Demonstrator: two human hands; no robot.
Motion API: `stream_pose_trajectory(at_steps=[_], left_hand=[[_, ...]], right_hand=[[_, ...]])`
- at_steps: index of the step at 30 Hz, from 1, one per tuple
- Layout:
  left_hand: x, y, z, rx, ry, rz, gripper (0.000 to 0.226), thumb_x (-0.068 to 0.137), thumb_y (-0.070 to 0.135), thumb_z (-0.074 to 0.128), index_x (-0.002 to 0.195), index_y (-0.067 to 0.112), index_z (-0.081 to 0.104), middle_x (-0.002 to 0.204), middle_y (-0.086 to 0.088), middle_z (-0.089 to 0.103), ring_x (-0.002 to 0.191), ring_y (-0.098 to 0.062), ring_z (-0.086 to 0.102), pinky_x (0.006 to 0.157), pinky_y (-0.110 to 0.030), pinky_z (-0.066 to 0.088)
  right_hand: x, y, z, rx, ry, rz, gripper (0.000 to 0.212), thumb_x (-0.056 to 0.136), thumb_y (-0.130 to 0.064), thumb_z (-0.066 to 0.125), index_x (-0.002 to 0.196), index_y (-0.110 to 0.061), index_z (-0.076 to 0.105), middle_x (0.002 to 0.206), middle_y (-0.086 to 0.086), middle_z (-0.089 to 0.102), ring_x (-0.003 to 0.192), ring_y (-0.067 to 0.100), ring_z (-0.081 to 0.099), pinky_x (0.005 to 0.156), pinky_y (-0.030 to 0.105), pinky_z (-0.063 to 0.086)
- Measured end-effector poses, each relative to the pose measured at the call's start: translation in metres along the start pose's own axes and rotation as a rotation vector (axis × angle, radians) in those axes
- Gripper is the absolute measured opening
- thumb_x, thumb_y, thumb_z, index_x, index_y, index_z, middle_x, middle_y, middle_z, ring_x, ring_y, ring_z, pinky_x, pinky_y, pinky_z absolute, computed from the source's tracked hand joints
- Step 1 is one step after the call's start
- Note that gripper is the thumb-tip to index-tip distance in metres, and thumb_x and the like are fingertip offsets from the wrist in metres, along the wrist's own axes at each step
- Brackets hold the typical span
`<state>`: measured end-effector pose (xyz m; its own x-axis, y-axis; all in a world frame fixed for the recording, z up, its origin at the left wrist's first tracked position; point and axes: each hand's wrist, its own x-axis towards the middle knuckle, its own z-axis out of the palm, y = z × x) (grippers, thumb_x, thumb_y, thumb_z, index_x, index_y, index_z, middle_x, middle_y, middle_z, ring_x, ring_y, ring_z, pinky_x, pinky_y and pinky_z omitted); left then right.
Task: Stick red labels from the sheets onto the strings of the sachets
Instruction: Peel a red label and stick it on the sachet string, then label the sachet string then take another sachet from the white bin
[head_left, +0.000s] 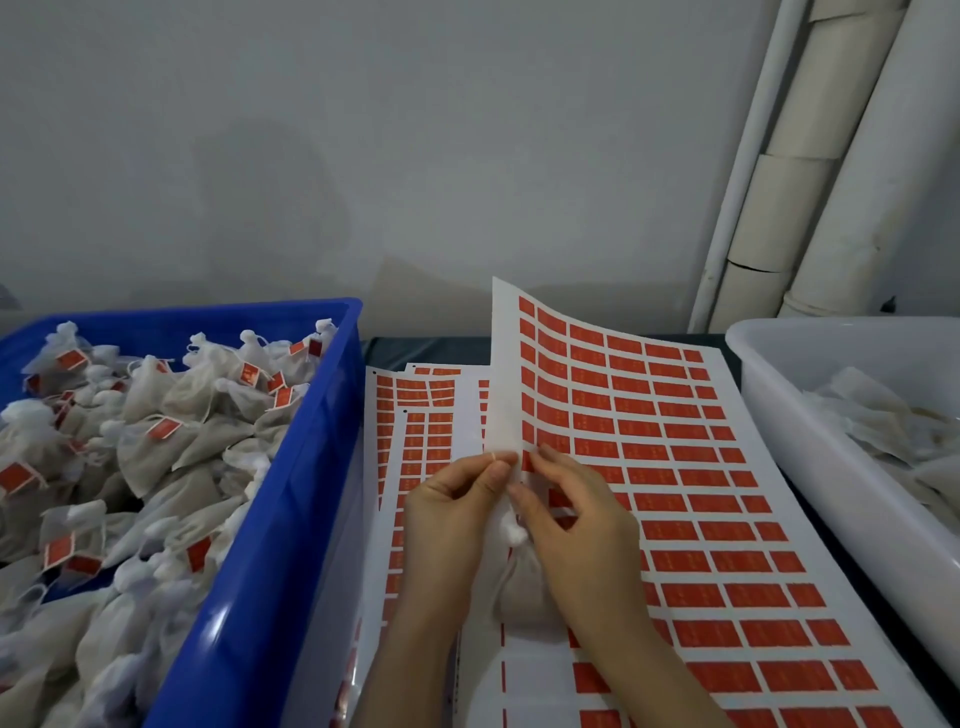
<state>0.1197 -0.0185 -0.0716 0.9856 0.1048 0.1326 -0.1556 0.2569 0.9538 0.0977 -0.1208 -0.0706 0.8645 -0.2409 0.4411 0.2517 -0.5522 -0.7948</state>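
A large white sheet of red labels (675, 467) lies before me, its left edge curled upward. My left hand (449, 512) pinches that lifted edge, thumb on top. My right hand (576, 525) has its fingertips at a red label (527, 460) in the leftmost column, right beside my left thumb. A white sachet (522, 587) rests on the sheet between and under my hands, its gathered neck pointing up toward my fingers. Its string is not clearly visible.
A blue crate (291, 519) on the left holds several sachets with red labels on their strings. A white tub (810, 441) on the right holds plain sachets. More label sheets (415, 415) lie under the top one. White pipes (810, 171) run down the wall at back right.
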Motion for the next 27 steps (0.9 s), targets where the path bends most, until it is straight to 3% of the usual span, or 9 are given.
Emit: stream_pose_trajectory(at_steps=[4,10,15,23,27], left_hand=[[0.0,-0.001,0.0,0.013,-0.012,0.026,0.015,0.071,0.029,0.065,0.084,0.026,0.073,0.088,0.015,0.073,0.088,0.003,0.065,0.058,-0.003,0.047],[0.001,-0.002,0.002,0.061,-0.022,0.037,0.018,0.07,0.032,0.064,0.085,0.025,0.071,0.085,0.02,0.072,0.085,0.009,0.063,0.057,0.0,0.044],[0.0,-0.003,0.003,0.078,-0.007,0.04,0.014,0.069,0.033,0.065,0.081,0.027,0.07,0.082,0.023,0.071,0.083,0.01,0.063,0.056,0.0,0.044],[0.0,-0.004,0.006,0.127,0.015,0.035,0.015,0.069,0.035,0.064,0.081,0.028,0.07,0.081,0.022,0.071,0.082,0.009,0.064,0.055,-0.001,0.044],[0.001,-0.004,0.007,0.154,0.025,0.032,0.016,0.067,0.036,0.064,0.081,0.029,0.069,0.078,0.024,0.07,0.08,0.01,0.063,0.055,-0.001,0.044]], right_hand=[[0.0,-0.001,0.0,0.006,-0.012,-0.012,0.053,0.075,-0.045,0.051,0.119,-0.018,0.061,0.12,-0.01,0.058,0.11,0.001,0.048,0.096,0.027,0.045],[0.003,0.005,-0.002,0.027,0.036,-0.009,0.03,0.082,-0.028,0.061,0.109,-0.016,0.067,0.105,-0.018,0.055,0.101,-0.002,0.052,0.086,0.006,0.038],[0.004,0.009,-0.002,0.071,0.047,0.034,0.026,0.083,-0.025,0.062,0.107,-0.018,0.068,0.103,-0.02,0.055,0.093,-0.006,0.052,0.073,-0.007,0.036],[0.004,0.012,0.0,0.034,0.096,0.009,0.021,0.084,-0.02,0.062,0.104,-0.015,0.069,0.099,-0.017,0.055,0.084,-0.011,0.048,0.071,-0.01,0.032],[0.006,0.017,0.0,0.019,0.075,0.053,0.018,0.085,-0.024,0.06,0.101,-0.019,0.068,0.092,-0.019,0.056,0.077,-0.012,0.048,0.066,-0.005,0.037]])
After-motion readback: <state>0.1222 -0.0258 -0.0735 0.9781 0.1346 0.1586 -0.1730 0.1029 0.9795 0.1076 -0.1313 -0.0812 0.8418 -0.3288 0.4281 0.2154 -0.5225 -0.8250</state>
